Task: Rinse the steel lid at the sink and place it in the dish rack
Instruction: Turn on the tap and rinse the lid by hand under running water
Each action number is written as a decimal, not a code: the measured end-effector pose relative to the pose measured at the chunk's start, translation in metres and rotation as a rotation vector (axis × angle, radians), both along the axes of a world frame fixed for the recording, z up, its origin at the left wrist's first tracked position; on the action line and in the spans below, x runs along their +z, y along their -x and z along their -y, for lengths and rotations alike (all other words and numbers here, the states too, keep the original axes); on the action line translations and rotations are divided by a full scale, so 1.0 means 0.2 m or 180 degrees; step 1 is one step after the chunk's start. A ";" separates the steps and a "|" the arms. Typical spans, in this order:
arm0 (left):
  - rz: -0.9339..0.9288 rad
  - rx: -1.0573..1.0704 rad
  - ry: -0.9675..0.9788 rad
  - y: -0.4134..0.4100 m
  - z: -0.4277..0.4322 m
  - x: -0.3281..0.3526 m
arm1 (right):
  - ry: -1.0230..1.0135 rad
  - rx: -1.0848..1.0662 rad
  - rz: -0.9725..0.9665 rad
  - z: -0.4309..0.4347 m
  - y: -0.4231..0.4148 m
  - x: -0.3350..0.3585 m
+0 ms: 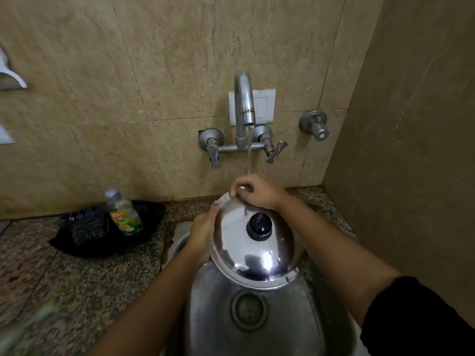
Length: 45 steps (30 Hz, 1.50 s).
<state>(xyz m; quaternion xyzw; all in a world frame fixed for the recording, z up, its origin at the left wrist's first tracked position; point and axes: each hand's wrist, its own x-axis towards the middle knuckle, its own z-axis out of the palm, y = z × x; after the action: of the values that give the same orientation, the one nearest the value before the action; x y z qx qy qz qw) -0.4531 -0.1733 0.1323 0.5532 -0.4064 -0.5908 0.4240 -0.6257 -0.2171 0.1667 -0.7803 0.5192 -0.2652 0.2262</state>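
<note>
Both hands are rinsing the steel lid (254,242) under the tap's stream (248,155): left hand (203,232) gripping its left rim, right hand (253,191) pinching the far edge; racking likely comes next.

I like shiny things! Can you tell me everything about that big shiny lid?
The steel lid is round, domed and mirror-bright, with a black knob in the middle of its top. It is wet and tilted, knob side toward the camera, held over the sink under the running tap. The left hand grips its left rim, and the right hand rubs its far edge, where the water lands.
</note>
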 end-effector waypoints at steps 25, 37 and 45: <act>-0.0091 0.1598 -0.0367 0.09 0.03 -0.01 | 0.0269 -0.1921 -0.0294 -0.28 0.04 -0.28; -0.0029 0.1314 0.0063 0.26 0.03 0.06 | -0.0146 -0.2394 0.0701 -0.25 0.05 -0.12; -0.0144 0.0974 0.0245 0.23 -0.03 0.04 | 0.0635 -0.1144 -0.1778 -0.25 -0.30 -0.08</act>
<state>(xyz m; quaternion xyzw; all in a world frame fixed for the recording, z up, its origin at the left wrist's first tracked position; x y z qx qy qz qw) -0.4985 -0.1675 0.1402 0.5786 -0.3300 -0.5156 0.5389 -0.5656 -0.1664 0.1498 -0.7372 0.6617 -0.1264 -0.0524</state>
